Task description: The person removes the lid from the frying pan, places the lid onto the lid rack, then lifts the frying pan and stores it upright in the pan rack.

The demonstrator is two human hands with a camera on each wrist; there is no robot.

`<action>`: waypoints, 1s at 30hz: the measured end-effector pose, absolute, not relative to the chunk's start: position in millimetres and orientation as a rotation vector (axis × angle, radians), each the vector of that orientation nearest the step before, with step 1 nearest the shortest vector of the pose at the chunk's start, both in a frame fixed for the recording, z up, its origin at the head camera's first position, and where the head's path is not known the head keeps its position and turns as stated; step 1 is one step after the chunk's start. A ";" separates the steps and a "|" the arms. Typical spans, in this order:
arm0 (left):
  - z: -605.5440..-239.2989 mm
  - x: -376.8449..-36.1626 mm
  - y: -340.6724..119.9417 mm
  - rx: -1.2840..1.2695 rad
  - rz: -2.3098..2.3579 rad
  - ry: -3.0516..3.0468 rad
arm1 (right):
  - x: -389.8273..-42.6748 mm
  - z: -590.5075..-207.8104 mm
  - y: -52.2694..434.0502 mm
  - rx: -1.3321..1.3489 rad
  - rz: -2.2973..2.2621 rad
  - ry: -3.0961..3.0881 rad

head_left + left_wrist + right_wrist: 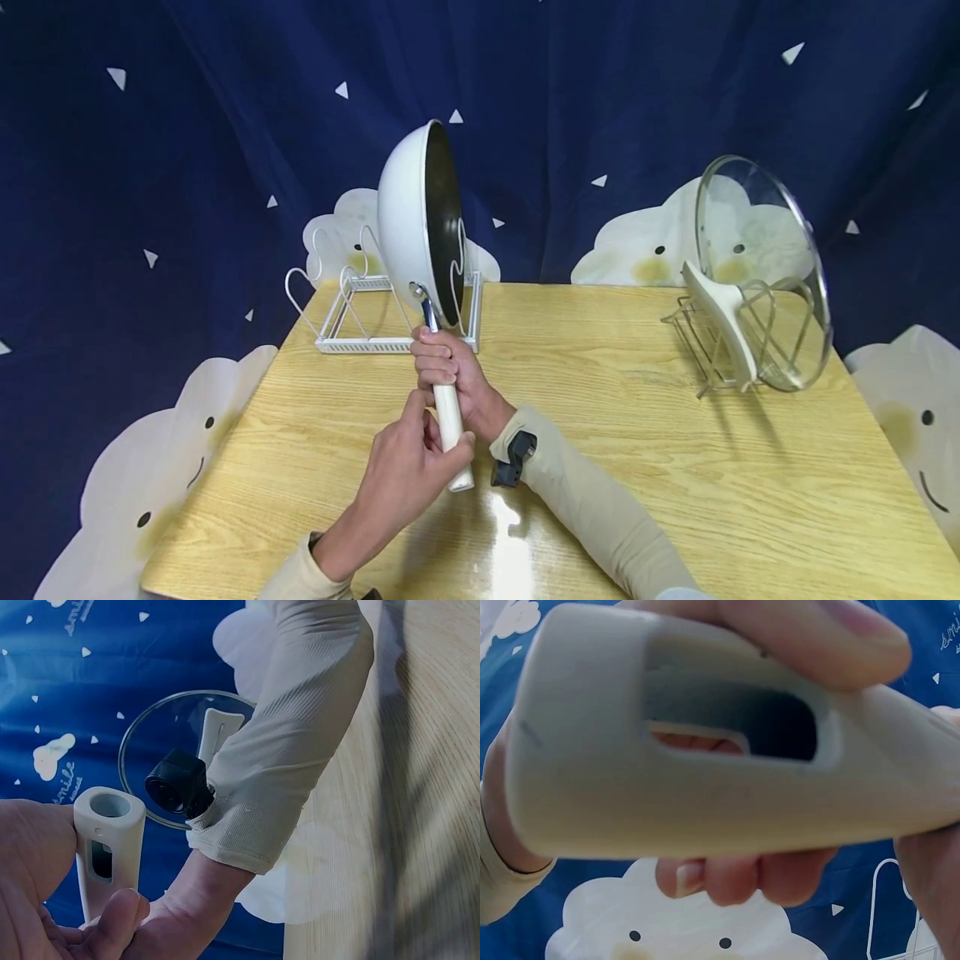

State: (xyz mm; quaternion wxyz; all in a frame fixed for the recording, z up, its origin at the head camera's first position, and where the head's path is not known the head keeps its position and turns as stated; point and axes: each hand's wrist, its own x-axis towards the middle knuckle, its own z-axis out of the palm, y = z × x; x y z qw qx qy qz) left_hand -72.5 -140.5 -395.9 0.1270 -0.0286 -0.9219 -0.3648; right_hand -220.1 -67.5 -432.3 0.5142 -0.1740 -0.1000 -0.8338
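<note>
Because the white pan (420,221) stands on edge in the white wire rack (375,321) at the tabletop's (637,450) eleven o'clock, its whole weight hangs ahead of the cream handle (448,417), and I judge a sideways roll the main risk. The bowl leans against thin wire loops only, so a twist of the wrists could tip it out toward nine o'clock or drag the light rack along the wood. At two o'clock the glass lid (761,267) sits upright in its own metal stand (712,342), well apart from the pan (a wide swing could still reach it, and glass forgives little). The right hand (450,375) has its grip curled round the handle's upper part, near the blue neck; the left hand (405,467) pinches the handle's butt end between thumb and fingers. That lower hold looks light, so if the right hand loosens, the handle could slip.
</note>
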 end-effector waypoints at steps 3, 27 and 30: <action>-396.8 -72.2 -140.6 -0.081 -1.060 -2.686 | -219.4 -433.3 -67.9 -0.413 -2.014 -0.238; -402.4 -71.0 -146.4 -0.075 -1.058 -2.685 | -216.4 -441.6 -71.3 -0.400 -2.056 -0.210; -402.8 -71.6 -147.1 -0.077 -1.054 -2.683 | -216.5 -441.6 -71.6 -0.395 -2.059 -0.204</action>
